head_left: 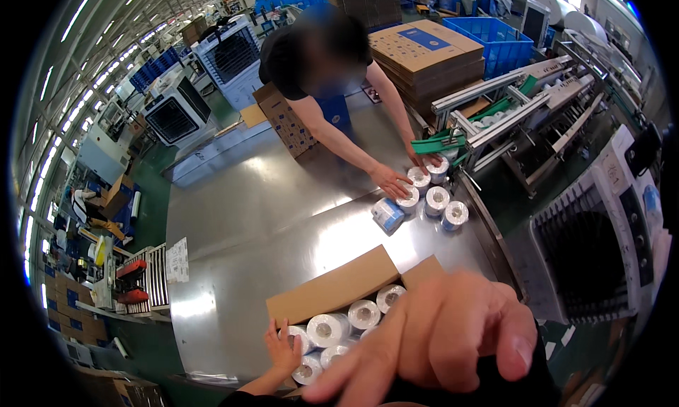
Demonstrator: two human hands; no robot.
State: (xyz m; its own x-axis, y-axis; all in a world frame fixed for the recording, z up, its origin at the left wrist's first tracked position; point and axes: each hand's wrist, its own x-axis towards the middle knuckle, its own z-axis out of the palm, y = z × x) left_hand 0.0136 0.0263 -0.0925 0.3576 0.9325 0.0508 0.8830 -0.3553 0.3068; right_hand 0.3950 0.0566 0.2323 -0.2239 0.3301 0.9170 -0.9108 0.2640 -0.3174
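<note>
An open cardboard box [332, 287] at the near edge of the table holds several white paper rolls [324, 330] standing on end in clear wrap. My left hand [284, 352] rests at the box's left side, fingers stretched out against a roll and the box edge. Close to the camera, my right hand [445, 333] is raised over the right part of the box and hides it. Its fingers are apart and partly bent, with nothing seen in them. Across the table, a co-worker's hands [392, 181] touch wrapped rolls [437, 198]; one blue-wrapped roll [388, 214] lies tilted beside them.
The shiny metal table [240, 216] spreads between me and the co-worker. A conveyor [502, 113] with green guides ends at its right. Behind stand stacked flat cartons [424, 50], a blue crate [491, 43] and an open carton [283, 120]. A large fan unit [587, 230] is at right.
</note>
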